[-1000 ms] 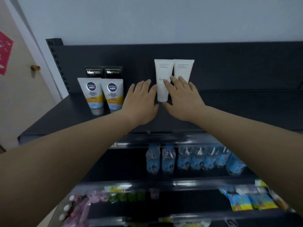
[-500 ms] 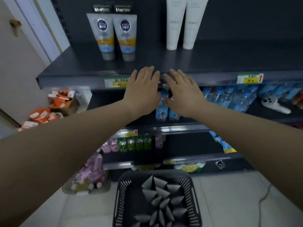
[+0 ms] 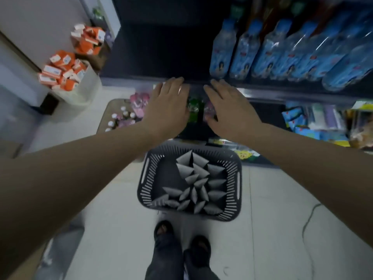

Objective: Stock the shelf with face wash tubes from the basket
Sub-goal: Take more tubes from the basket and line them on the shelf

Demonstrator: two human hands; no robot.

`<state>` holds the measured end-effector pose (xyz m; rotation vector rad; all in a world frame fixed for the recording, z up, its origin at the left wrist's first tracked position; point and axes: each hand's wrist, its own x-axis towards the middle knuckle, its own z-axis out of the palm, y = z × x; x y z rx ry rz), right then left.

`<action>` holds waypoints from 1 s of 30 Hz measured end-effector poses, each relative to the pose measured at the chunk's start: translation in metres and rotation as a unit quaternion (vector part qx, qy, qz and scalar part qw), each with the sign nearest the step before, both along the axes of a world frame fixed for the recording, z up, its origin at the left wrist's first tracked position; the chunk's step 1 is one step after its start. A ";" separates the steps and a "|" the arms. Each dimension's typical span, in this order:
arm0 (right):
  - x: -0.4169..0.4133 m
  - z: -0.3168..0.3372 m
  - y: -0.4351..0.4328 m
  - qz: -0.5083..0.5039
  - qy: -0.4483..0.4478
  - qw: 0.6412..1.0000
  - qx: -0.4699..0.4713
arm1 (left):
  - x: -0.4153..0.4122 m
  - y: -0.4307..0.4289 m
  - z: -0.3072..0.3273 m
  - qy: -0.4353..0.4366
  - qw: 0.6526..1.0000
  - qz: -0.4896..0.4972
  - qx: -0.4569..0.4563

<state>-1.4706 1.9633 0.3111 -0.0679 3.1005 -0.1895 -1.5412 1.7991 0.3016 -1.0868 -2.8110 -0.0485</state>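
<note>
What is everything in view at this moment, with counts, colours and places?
dark grey slotted plastic basket: one, dark grey, on the pale floor ahead of the feet
pale grey-white face wash tubes: well over a dozen, piled inside the basket
clear plastic bottles with blue labels: about six, on the shelf, upper right
small orange-and-white boxes: many, heaped in cartons, upper left
small pink bottles: several, in a tray on the floor, left of the hands
green packets: a few, blurred, between the hands
blue packets: several, lower shelf, right
thin dark cable: one, floor, right
feet in dark sandals: two, bottom centre
left hand: empty, fingers straight
right hand: empty, fingers straight
</note>
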 end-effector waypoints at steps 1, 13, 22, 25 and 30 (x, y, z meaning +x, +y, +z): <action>0.005 -0.011 -0.002 0.006 -0.010 1.000 -0.003 | 0.007 -0.003 -0.011 -0.007 1.000 0.002 -0.008; 0.045 -0.127 -0.028 0.017 -0.109 0.993 -0.033 | 0.063 -0.041 -0.126 -0.103 0.993 0.016 -0.050; 0.049 -0.198 -0.049 0.014 -0.160 0.986 -0.042 | 0.091 -0.081 -0.202 -0.166 0.985 0.029 -0.047; 0.046 -0.217 -0.057 0.018 -0.171 0.984 -0.050 | 0.093 -0.092 -0.225 -0.208 0.977 0.037 -0.032; 0.036 -0.248 -0.065 0.022 -0.191 0.979 -0.071 | 0.095 -0.100 -0.251 -0.267 0.963 0.021 -0.027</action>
